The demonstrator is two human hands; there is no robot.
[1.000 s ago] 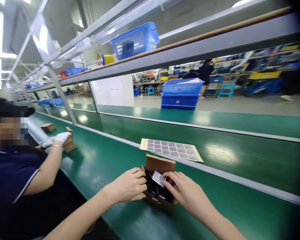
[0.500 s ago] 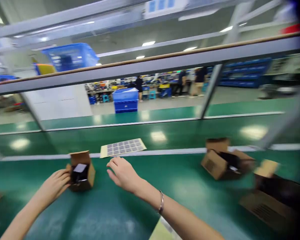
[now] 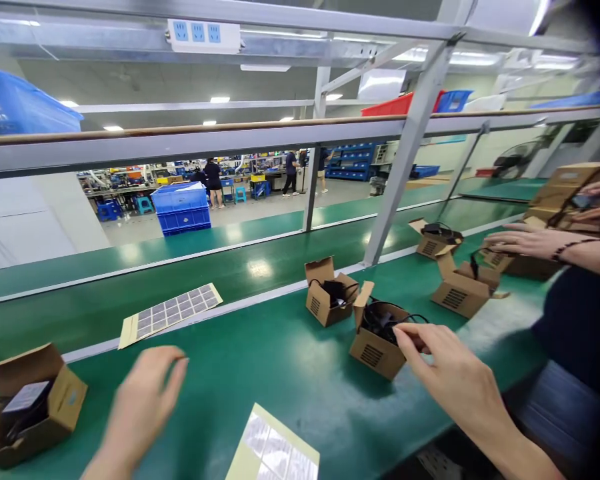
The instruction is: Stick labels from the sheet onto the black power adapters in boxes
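My right hand [image 3: 460, 380] reaches to a small cardboard box [image 3: 377, 352] with raised flaps, its thumb and fingers closed at the box's right edge. Black cable [image 3: 383, 320] lies coiled inside that box. Over the green bench, my left hand [image 3: 145, 407] is empty and slightly blurred, thumb apart from the bent fingers. To its left stands an open cardboard box [image 3: 70, 403] holding a black device with a pale label [image 3: 26, 397]. A sticker sheet [image 3: 175, 310] lies beyond my left hand, and another sheet with shiny labels [image 3: 275, 453] lies between my hands.
More open boxes with black cables, including one box [image 3: 325, 303] and another box [image 3: 463, 293], stand along the green bench [image 3: 280, 360]. A co-worker's hand [image 3: 530, 240] is over boxes at the right. A grey metal post [image 3: 405, 147] rises behind the bench edge.
The view has turned right. My left hand has come off the left box, and my right hand has moved right to a box with cable. A co-worker has come into view.
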